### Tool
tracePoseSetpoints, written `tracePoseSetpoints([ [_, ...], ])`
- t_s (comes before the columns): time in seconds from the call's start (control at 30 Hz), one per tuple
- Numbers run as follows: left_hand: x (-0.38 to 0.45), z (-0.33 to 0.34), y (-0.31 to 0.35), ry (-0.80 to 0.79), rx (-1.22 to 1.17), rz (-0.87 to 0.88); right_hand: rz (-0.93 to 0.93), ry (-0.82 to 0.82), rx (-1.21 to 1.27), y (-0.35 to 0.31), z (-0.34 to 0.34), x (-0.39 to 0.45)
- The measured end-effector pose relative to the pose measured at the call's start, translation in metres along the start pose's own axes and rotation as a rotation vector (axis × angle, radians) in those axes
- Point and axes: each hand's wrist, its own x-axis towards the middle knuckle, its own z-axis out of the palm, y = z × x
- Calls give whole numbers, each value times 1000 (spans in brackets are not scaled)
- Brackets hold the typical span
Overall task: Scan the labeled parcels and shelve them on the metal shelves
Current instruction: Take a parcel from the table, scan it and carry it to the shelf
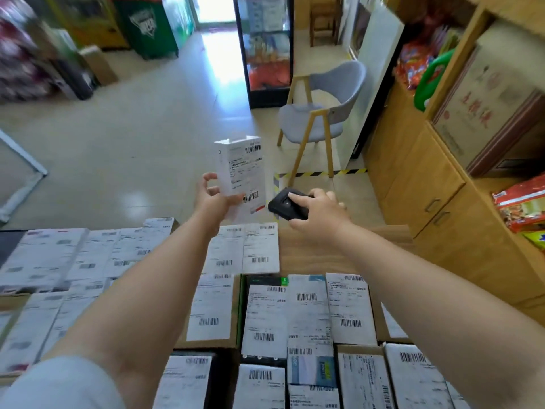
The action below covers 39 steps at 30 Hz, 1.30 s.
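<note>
Labeled parcels lie packed edge to edge on the desk nearest the camera, labels and barcodes facing up. Above them, the left hand holds a white boxed parcel upright by its lower end, thumb pressed on the label face, the other fingers partly spread behind it. The right hand grasps a black handheld scanner, index finger on top, nose just beside the parcel's lower barcode.

Risks, as judgement:
- Grip: hold covers only the bottom edge; a tilt or loosened thumb could drop the parcel onto the stack below
- Scan: the label carries two barcodes; the scanner may read the wrong one, or the thumb may mask the lower one
- Stray read: upturned barcodes on the desk sit below the scanner and could be registered instead
- Shelving: no metal shelves are visible, so the carry route cannot be assessed
</note>
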Motion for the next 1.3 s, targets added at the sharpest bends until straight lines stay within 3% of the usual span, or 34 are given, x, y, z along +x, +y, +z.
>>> tracePoseSetpoints([
  [0.27, -26, -106, 21, 106, -26, 103, -76, -57, -98, -121, 10, -34],
  [0.57, -84, -201, 6, 269, -128, 116, -187, -16, -77, -201, 10, -66],
  [1.0, -209, -333, -82, 767, -254, 94, -623, -259, -137, -309, 70, -125],
  [1.1, -246, -379, -109, 897, -287, 39, -734, -298, -117, -352, 93, -147],
  [1.3, -343, -499, -158, 1097, -597, -104, -961, -285, -69, -477, 157, -222],
])
